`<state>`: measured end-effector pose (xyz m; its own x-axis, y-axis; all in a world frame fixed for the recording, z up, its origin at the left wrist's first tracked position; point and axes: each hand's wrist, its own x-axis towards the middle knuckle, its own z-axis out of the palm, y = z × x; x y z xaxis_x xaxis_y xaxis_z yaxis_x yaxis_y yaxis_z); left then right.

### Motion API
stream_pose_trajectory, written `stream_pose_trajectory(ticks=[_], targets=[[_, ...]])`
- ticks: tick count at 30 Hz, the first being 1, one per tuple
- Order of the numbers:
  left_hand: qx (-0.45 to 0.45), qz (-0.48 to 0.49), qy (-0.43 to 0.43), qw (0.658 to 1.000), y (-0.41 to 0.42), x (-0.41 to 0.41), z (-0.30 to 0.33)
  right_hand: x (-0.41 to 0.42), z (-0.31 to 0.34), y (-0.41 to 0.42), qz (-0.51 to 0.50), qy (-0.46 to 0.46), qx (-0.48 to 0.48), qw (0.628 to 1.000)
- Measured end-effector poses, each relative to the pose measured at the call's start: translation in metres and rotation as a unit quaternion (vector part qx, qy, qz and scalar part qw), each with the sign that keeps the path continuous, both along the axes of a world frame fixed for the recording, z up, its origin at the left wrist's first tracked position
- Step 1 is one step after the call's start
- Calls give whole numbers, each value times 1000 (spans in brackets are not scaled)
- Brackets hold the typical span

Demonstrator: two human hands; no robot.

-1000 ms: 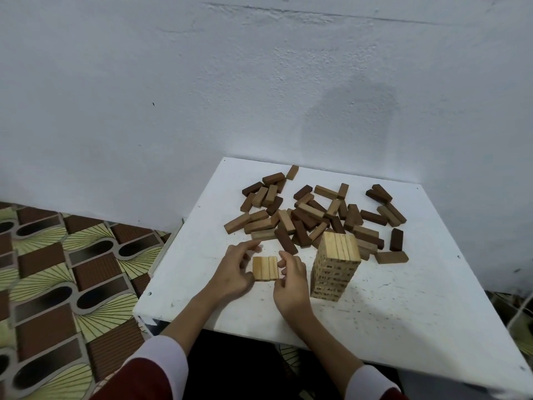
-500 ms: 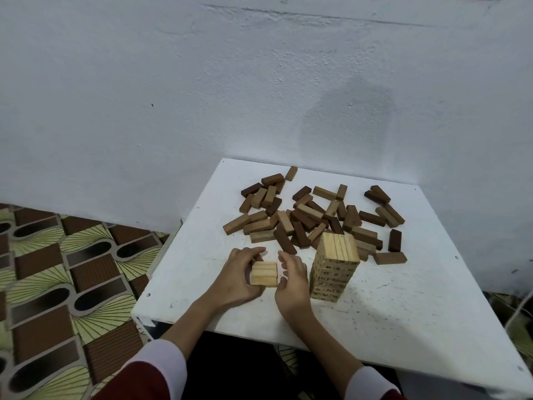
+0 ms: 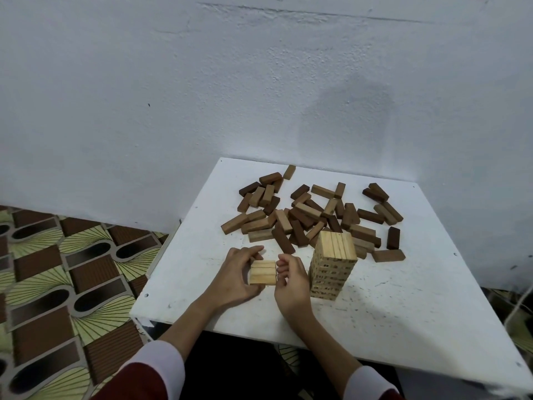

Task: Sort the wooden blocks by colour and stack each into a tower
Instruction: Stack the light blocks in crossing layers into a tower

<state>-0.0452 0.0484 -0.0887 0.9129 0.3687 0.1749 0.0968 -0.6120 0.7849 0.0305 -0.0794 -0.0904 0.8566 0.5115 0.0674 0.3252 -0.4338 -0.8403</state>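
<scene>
Left hand [image 3: 233, 280] and right hand [image 3: 290, 280] pinch a pale block stack [image 3: 263, 272] between them on the surface [image 3: 403, 313]. Pale tower [image 3: 331, 267] stands just right; brown blocks [image 3: 305, 215] lie farther back.

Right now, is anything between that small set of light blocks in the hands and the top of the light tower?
Nothing visible. The light blocks sit between left hand and right hand; only the right hand separates them from the light tower.

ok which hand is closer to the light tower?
Right. The right hand sits just left of the light tower, nearly touching it; the left hand is farther left, beyond the small light block set.
</scene>
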Motion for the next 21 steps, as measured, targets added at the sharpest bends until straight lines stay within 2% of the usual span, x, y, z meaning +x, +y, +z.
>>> stream_pose_trajectory(ticks=[21], targets=[[12, 2, -5, 1000, 0, 0, -1, 2, -5, 1, -8, -16, 13, 1000]])
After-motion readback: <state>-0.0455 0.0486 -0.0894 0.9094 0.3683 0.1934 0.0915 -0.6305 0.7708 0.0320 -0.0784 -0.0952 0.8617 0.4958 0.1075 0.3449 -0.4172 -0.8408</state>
